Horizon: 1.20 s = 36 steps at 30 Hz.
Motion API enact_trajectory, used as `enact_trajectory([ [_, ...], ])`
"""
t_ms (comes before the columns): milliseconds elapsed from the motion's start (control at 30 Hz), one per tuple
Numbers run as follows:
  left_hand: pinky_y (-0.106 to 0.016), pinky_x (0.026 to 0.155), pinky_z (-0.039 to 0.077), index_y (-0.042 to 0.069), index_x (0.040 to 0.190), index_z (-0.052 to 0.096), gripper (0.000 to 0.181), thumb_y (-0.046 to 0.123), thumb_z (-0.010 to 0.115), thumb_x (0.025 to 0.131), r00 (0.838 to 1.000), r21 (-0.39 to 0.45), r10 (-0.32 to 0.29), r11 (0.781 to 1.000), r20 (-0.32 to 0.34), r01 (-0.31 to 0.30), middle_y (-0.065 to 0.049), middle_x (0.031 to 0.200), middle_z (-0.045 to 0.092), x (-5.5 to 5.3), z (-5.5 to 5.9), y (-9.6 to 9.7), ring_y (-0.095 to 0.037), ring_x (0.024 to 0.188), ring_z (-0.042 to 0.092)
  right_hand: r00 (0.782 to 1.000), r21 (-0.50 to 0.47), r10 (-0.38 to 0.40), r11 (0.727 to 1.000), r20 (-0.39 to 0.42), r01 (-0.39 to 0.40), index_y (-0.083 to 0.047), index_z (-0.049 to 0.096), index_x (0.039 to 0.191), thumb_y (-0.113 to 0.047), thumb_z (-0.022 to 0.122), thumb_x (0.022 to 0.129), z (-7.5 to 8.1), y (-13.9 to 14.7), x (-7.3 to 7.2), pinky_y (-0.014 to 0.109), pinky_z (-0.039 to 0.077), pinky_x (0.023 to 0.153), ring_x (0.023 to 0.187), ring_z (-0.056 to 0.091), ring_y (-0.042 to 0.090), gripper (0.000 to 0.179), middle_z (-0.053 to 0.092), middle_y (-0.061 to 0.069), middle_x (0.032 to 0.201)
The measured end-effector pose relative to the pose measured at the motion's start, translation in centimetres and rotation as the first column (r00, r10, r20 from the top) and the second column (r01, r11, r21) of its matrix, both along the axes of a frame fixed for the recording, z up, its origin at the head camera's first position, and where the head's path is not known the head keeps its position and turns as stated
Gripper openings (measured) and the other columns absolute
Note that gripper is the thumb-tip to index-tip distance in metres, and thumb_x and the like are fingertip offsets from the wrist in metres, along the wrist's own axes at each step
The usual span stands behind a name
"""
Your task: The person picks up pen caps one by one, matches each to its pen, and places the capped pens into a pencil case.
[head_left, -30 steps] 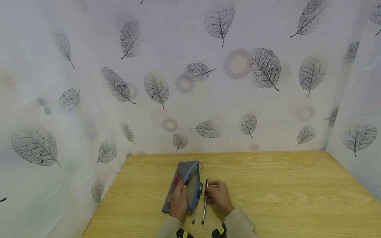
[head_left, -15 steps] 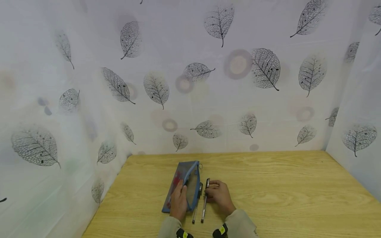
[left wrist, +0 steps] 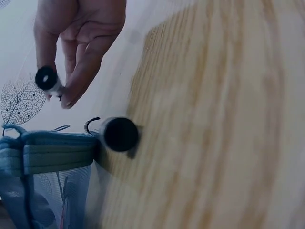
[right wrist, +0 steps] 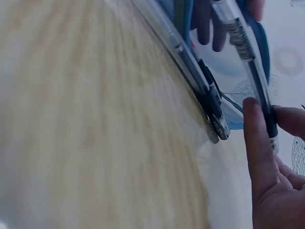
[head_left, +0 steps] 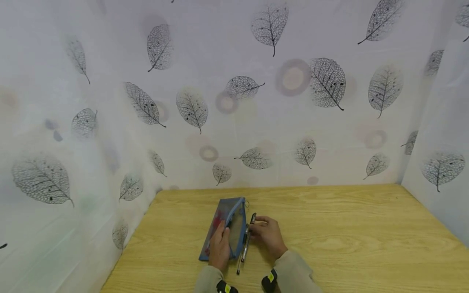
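A blue mesh zip pencil pouch (head_left: pixel 213 234) lies on the table with its zip mouth spread. My left hand (head_left: pixel 220 247) grips its near side, thumb at the opening. Between thumb and fingers, my right hand (head_left: pixel 269 235) pinches a clear-barrelled gel pen (right wrist: pixel 249 53), tilted and close beside the pouch's right edge. A second pen (head_left: pixel 239 262) with a black cap lies on the table along that edge. Overlapping in the head view, the two pens show apart in the right wrist view. Something red (head_left: pixel 218 217) shows through the mesh inside the pouch.
The wood-grain table (head_left: pixel 348 232) stretches to the right of my hands. White sheeting with a leaf print (head_left: pixel 271 158) hangs behind the table and along both sides. A small ring (head_left: pixel 247 204) sits at the pouch's far zip end.
My right hand has shifted slightly left and away from me with its pen, bringing it over the lying pen and nearer the pouch. The left hand and pouch have stayed in place.
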State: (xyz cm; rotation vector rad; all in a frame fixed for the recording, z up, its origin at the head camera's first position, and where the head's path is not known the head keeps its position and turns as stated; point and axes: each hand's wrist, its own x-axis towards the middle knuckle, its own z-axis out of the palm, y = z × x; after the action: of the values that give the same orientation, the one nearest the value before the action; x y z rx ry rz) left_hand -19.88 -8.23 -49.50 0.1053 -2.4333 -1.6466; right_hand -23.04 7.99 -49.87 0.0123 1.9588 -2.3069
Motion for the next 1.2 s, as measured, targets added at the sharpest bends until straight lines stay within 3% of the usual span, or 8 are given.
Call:
enact_trajectory([
  [233,-0.056,0.112,0.025,-0.011,0.139,0.041,0.043,0.012,0.040,0.103,1.000,0.003,0.005,1.000,0.006,-0.005,-0.026,0.144,0.041,0.0,0.1,-0.1,-0.041,0.136,0.034,1.000,0.036,0.000,0.999,0.009,0.000,0.018,0.045,0.126,0.000,0.065,0.089,0.9,-1.3,-1.1,0.034,0.060,0.064,0.071,0.069,0.019,0.046,0.068,0.026,0.097],
  [533,-0.056,0.112,0.026,-0.011,0.139,0.041,0.043,0.012,0.040,0.103,1.000,0.001,0.007,1.000,0.021,-0.007,-0.026,0.144,0.041,0.0,0.3,0.0,-0.041,0.136,0.035,0.999,0.112,-0.033,0.993,0.038,0.029,0.015,0.050,0.123,0.001,0.067,0.087,1.9,-2.6,-2.2,0.029,0.058,0.059,0.067,0.065,0.015,0.042,0.069,0.019,0.091],
  [767,-0.056,0.112,0.026,-0.011,0.139,0.041,0.044,0.013,0.040,0.102,1.000,0.006,0.012,1.000,0.020,-0.012,-0.026,0.144,0.041,0.0,0.2,0.0,-0.041,0.136,0.035,0.999,0.075,-0.014,0.997,0.045,0.011,0.018,0.048,0.123,0.000,0.063,0.089,2.0,-3.2,-2.3,0.035,0.060,0.066,0.075,0.069,0.023,0.041,0.066,0.029,0.098],
  [1200,-0.056,0.111,0.027,-0.012,0.139,0.041,0.043,0.012,0.039,0.103,1.000,-0.011,-0.003,1.000,0.014,0.003,-0.027,0.144,0.041,0.1,0.1,-0.1,-0.042,0.135,0.035,0.999,0.043,0.000,0.999,0.048,-0.002,0.020,0.049,0.121,0.000,0.059,0.091,2.0,-2.9,-2.1,0.036,0.060,0.068,0.079,0.070,0.031,0.037,0.064,0.034,0.101],
])
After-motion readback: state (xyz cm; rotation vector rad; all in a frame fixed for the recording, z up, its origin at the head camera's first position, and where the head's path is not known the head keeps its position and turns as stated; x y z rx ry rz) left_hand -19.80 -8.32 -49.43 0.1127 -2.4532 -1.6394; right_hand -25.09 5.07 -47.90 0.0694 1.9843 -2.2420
